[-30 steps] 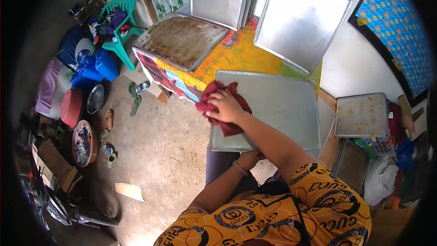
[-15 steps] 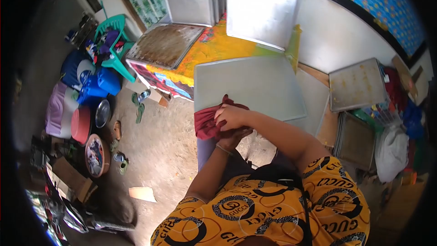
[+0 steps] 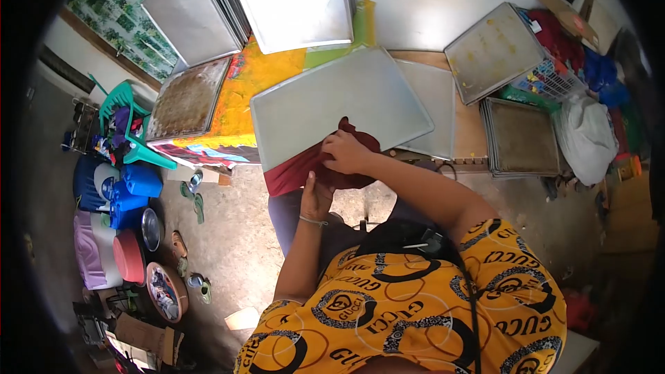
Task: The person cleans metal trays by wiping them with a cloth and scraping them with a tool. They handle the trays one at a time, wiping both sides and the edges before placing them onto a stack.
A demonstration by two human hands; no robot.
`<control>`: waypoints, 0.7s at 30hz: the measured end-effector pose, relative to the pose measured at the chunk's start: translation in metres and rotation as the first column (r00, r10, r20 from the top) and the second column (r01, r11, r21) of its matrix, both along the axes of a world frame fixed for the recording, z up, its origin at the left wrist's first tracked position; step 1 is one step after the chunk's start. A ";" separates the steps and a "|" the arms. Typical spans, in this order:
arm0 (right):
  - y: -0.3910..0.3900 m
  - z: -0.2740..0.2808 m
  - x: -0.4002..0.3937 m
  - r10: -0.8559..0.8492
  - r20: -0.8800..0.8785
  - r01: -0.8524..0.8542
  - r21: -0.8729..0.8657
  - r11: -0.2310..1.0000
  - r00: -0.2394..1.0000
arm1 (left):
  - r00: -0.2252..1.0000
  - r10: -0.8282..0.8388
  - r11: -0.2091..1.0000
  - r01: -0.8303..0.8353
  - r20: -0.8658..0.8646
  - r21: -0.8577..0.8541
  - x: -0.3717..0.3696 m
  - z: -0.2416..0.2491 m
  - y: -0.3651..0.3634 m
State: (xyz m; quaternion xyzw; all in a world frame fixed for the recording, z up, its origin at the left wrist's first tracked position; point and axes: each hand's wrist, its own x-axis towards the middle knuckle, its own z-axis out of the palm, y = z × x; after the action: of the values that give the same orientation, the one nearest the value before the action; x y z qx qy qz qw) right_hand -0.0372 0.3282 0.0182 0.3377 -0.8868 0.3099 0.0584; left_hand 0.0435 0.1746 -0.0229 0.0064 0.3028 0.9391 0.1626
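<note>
A flat grey metal tray lies tilted in front of me, with its near edge over my lap. A dark red cloth is draped along that near edge. My right hand is closed on a bunched part of the cloth, pressed against the tray's surface. My left hand is lower, at the near edge, thumb up against the cloth; its fingers are mostly hidden beneath, and it appears to grip cloth and edge together.
A yellow-covered table carries a brown-stained tray and upright trays. Another tray lies behind mine. Stacked trays and a white bag stand right. A green chair, blue containers and basins are left.
My view has turned toward the right. The tray has rotated, and the cloth has spread along its near edge. My left hand has moved left and apart from my right hand.
</note>
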 end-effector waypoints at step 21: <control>-0.161 0.021 -0.026 0.122 0.084 -0.142 0.302 0.943 0.989 | 0.994 -0.048 0.998 0.052 -0.095 0.040 0.004 0.002 -0.026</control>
State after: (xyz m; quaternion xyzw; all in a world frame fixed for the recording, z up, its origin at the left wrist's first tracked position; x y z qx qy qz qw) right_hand -0.0631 0.1668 0.0392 0.3912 -0.9010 0.1822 -0.0442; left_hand 0.0479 0.1488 -0.0209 0.0616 0.2900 0.9396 0.1712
